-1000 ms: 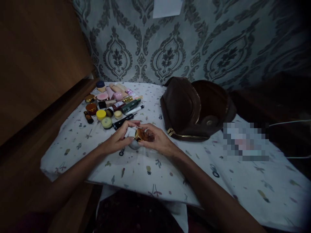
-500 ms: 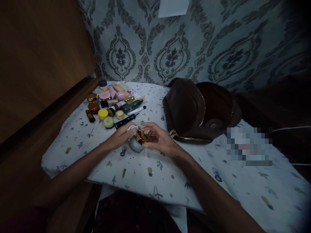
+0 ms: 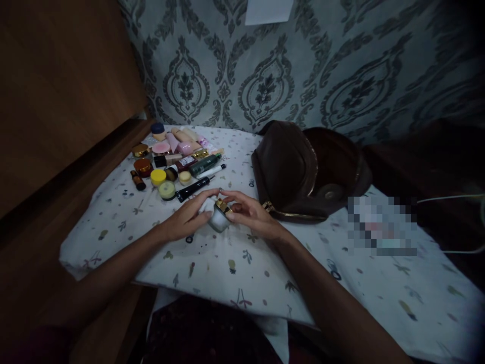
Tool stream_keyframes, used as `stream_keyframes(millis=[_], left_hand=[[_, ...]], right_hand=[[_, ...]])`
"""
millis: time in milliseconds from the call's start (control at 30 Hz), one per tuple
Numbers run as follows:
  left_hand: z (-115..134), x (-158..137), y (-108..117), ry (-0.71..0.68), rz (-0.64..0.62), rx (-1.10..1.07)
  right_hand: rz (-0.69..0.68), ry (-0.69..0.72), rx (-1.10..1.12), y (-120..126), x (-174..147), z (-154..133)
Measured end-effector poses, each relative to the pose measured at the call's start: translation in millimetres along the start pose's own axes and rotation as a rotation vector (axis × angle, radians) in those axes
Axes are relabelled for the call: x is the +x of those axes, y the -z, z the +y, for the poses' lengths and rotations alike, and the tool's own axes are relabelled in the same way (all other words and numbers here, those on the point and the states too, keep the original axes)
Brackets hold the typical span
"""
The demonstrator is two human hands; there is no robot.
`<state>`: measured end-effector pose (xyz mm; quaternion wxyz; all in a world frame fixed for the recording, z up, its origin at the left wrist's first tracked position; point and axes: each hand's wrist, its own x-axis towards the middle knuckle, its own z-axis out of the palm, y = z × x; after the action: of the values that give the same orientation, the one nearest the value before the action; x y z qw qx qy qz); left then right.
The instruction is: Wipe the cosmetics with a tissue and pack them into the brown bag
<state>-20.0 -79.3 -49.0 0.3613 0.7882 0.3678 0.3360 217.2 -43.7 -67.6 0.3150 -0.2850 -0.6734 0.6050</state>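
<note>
Over the front of the cloth-covered surface, both my hands meet around a small cosmetic jar [image 3: 219, 221] with a pale body and a shiny gold lid [image 3: 223, 205]. The fingers of my right hand [image 3: 252, 215] grip the jar at its lid side. Crumpled white wipe [image 3: 206, 206] sticks out of my left hand [image 3: 188, 218], pressed against the jar's left side. Fingers cover part of the jar, and I cannot see its underside. Just beyond my left hand lies a black tube [image 3: 193, 189].
Several cosmetics stand or lie at the back left, among them a yellow-lidded jar [image 3: 158, 177], a pale green jar [image 3: 166, 190] and a dark green tube [image 3: 205, 165]. An open brown leather bag [image 3: 284, 167] sits right of my hands. A wooden panel [image 3: 68, 76] rises at the left.
The jar has turned in my hands, so its gold lid now shows at a different angle. My left fingers have stretched further over it. The view has shifted slightly.
</note>
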Motion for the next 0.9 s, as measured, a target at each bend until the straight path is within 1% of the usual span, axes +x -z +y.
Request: stream_keyframes(millis=[200,300,467,633,767,900], left_hand=[[8,-4,-7,-0.153,-0.004,0.108],[11,-4,-10,-0.174,0.010,0.147],[5,0,-9,-0.087,0.061,0.078],[-4,7,-5,-0.010,0.109,-0.001],[-5,11,-1,0.042,0.087,0.010],[-6,13,2,0.105,0.012,0.061]], right_hand=[[0.043,-0.062,-0.007,-1,0,-2],[0.044,-0.066,-0.020,-1,0,-3],[0.048,-0.057,0.013,-1,0,-3],[-0.033,-0.063,0.054,1,-2,-9],[-0.073,-0.070,0.066,5,-5,-14],[-0.092,-0.071,0.039,6,-5,-14]])
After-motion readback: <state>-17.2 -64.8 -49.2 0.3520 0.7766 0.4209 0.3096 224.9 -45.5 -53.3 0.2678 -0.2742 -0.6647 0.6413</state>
